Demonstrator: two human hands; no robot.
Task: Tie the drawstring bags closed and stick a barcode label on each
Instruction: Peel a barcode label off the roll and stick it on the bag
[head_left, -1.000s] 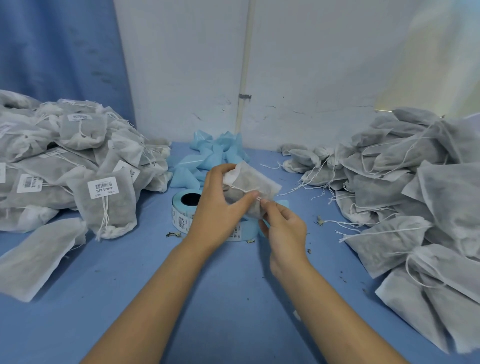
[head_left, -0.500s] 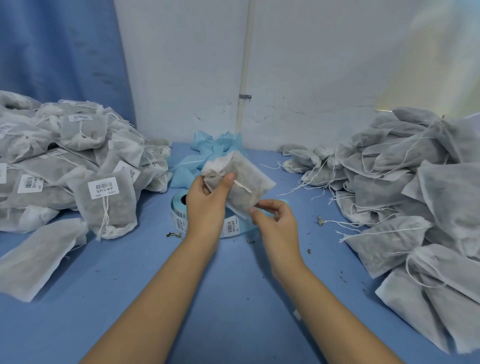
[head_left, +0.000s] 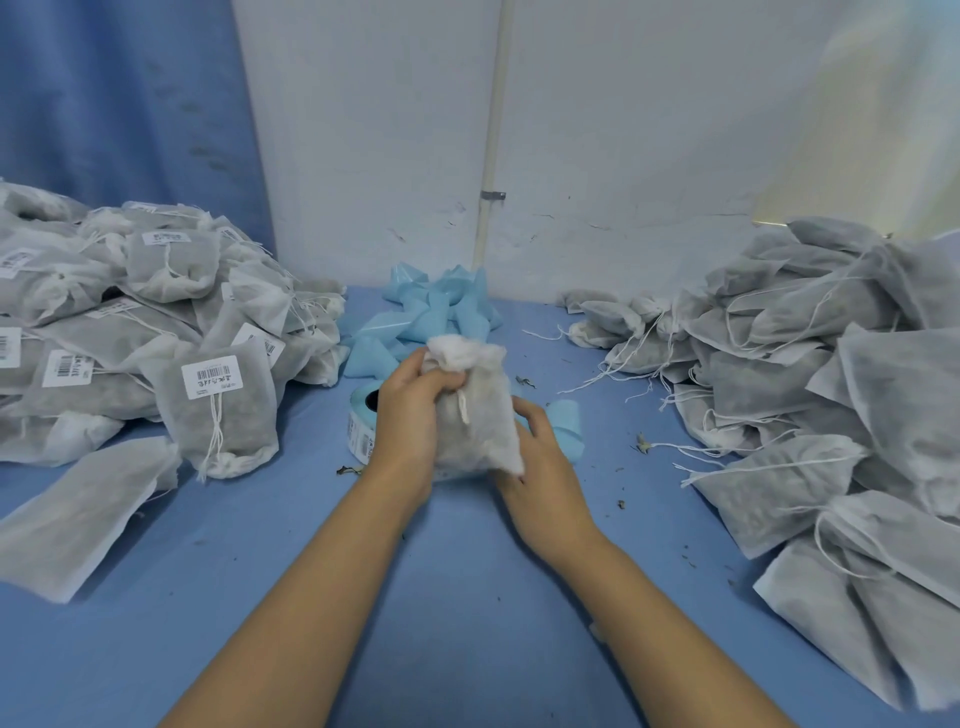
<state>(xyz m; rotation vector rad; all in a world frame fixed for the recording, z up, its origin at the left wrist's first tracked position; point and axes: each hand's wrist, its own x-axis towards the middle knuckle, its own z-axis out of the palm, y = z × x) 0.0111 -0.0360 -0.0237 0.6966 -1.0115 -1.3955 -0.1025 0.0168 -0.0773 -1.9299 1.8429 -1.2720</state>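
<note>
Left hand (head_left: 413, 400) grips the gathered neck of the bag (head_left: 480, 436) just above the worktop (head_left: 467, 597) — tied, we judge. Our right hand (head_left: 543, 457) curls behind it; its grasp we cannot tell. Next comes labelling — a clean peel from the label roll (head_left: 361, 431).

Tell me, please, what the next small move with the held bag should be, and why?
Probably peel a label off the label roll with the right hand: the left hand grips the bag by its cinched neck, no barcode shows on its face, and the roll lies behind it.
</note>
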